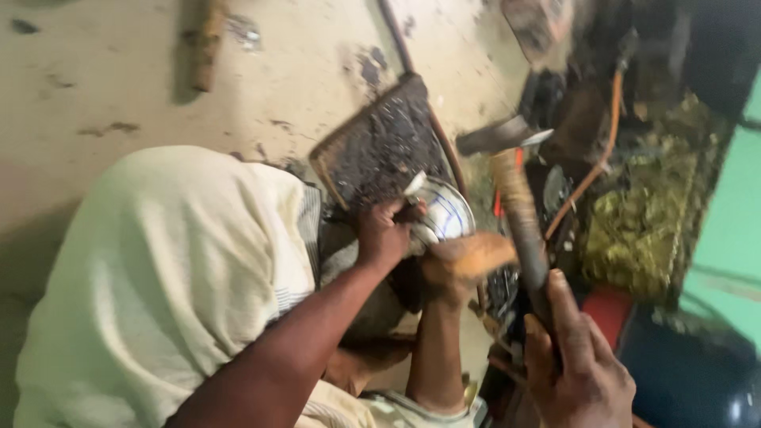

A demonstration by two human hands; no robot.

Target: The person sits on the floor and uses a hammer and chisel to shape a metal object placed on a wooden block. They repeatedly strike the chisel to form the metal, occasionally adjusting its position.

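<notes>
My left hand (pixel 383 235) grips the rim of a shiny round metal piece (pixel 445 212) marked with blue lines, low over the floor. A foot (pixel 468 257) presses against the piece from below right. My right hand (pixel 577 374) is closed around the wooden handle (pixel 521 218) of a hammer. Its blurred metal head (pixel 495 136) is raised above and to the right of the metal piece, apart from it. A cream cloth (pixel 166 277) covers my knee at the left.
A dark rectangular tray of black grit (pixel 379 147) lies just behind the metal piece on the concrete floor (pixel 103 87). A thin rod (pixel 408 63), an orange hose (pixel 604 154), a green-gold cloth (pixel 650 214) and dark clutter crowd the right side.
</notes>
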